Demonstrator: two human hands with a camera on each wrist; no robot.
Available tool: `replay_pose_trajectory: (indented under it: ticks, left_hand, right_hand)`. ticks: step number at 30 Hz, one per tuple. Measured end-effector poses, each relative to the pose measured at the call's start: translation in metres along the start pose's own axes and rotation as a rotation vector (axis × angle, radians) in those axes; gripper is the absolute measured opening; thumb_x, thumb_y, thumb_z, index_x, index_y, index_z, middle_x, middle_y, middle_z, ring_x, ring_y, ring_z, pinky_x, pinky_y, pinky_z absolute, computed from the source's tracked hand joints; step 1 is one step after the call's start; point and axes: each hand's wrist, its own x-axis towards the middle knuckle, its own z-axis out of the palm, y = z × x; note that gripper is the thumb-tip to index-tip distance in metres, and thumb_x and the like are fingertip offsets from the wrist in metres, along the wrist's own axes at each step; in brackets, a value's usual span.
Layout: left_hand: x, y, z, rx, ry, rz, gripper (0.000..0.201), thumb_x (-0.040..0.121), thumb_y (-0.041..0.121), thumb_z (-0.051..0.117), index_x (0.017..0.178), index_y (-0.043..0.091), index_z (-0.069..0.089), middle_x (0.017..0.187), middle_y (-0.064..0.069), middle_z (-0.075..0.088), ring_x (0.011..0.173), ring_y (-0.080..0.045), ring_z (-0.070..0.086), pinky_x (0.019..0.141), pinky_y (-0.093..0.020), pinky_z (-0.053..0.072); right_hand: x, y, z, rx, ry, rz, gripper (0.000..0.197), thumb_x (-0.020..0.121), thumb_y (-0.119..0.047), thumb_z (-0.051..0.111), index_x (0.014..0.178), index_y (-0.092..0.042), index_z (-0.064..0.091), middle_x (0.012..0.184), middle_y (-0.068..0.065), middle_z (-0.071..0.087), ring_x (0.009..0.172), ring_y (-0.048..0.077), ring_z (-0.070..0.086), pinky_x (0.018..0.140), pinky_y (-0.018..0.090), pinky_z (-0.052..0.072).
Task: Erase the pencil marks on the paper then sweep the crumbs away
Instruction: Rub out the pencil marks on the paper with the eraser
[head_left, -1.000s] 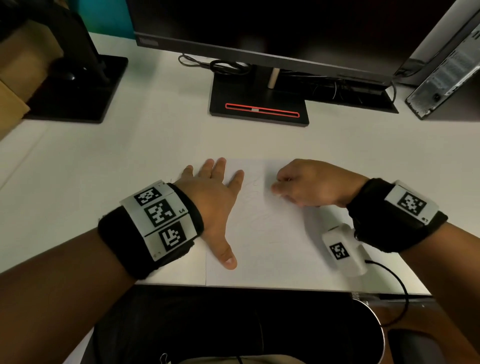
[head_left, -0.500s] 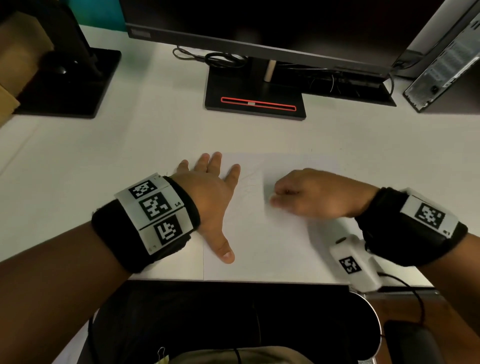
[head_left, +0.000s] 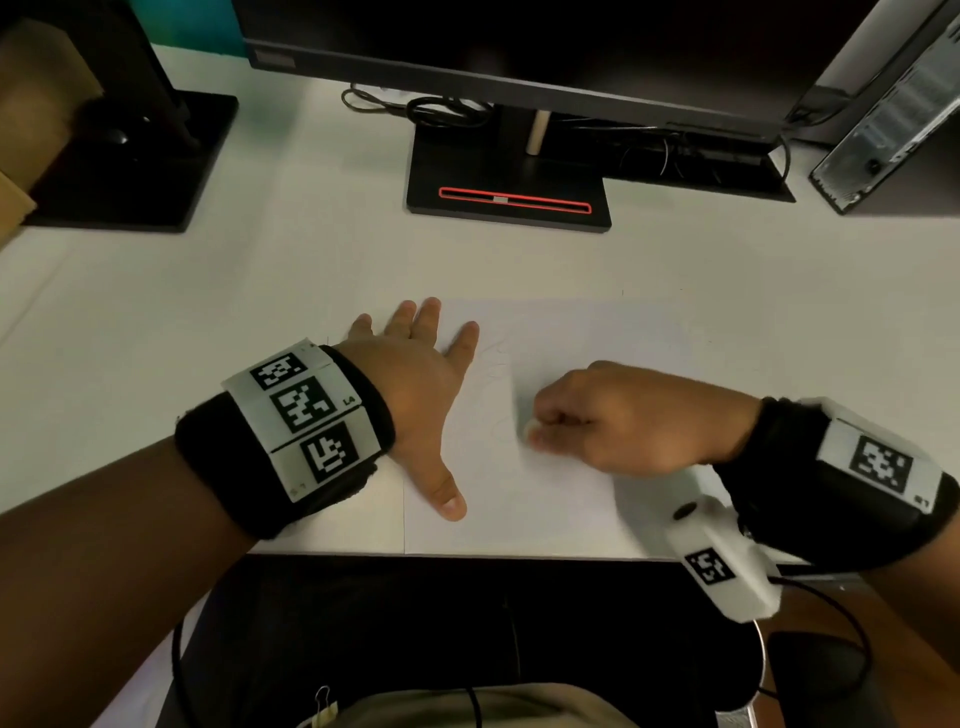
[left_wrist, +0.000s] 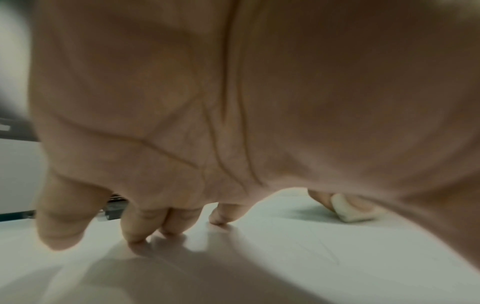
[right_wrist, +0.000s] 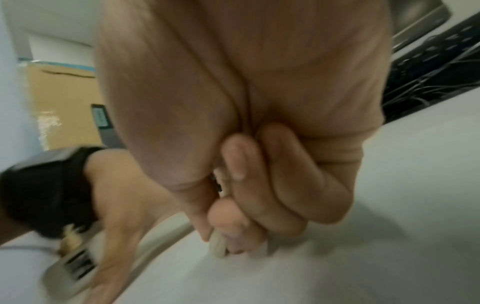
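A white sheet of paper (head_left: 561, 504) lies on the white desk near its front edge, with faint pencil marks (head_left: 496, 364) beside my left index finger. My left hand (head_left: 421, 395) lies flat on the paper's left edge, fingers spread. My right hand (head_left: 613, 421) is curled in a fist and pinches a small white eraser (head_left: 531, 429) against the paper's middle. The eraser (left_wrist: 350, 209) shows under the palm in the left wrist view, and the eraser (right_wrist: 217, 245) sits between thumb and fingertips in the right wrist view.
A monitor on a black stand (head_left: 506, 182) sits behind the paper, with cables (head_left: 431, 111) behind it. Another black stand (head_left: 130, 156) is at far left, a computer case (head_left: 893, 114) at far right. The desk's front edge (head_left: 519, 557) runs just below the paper.
My right hand with the eraser has slid toward me down the paper. The left hand has stayed flat on the sheet.
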Motion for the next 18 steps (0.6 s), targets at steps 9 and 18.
replay_pose_trajectory:
  ticks: [9, 18]
  left_hand:
    - [0.000, 0.001, 0.000, -0.003, 0.005, -0.003, 0.167, 0.043, 0.085, 0.077, 0.149, 0.022, -0.036, 0.157, -0.018, -0.037, 0.149, -0.035, -0.024, 0.121, -0.059, -0.001]
    - [-0.001, 0.000, 0.001, -0.004, 0.007, 0.000, 0.166, 0.043, 0.085, 0.077, 0.148, 0.023, -0.036, 0.157, -0.017, -0.037, 0.149, -0.034, -0.024, 0.121, -0.058, -0.001]
  right_hand:
    - [-0.003, 0.002, 0.001, 0.014, 0.022, 0.012, 0.042, 0.103, -0.040, 0.047, 0.066, -0.020, 0.044, 0.063, -0.006, 0.050, 0.059, 0.009, 0.046, 0.061, 0.027, 0.036]
    - [-0.010, 0.003, 0.008, 0.027, 0.051, -0.031, 0.043, 0.103, -0.041, 0.046, 0.069, -0.014, 0.046, 0.062, -0.005, 0.049, 0.057, 0.010, 0.044, 0.060, 0.026, 0.038]
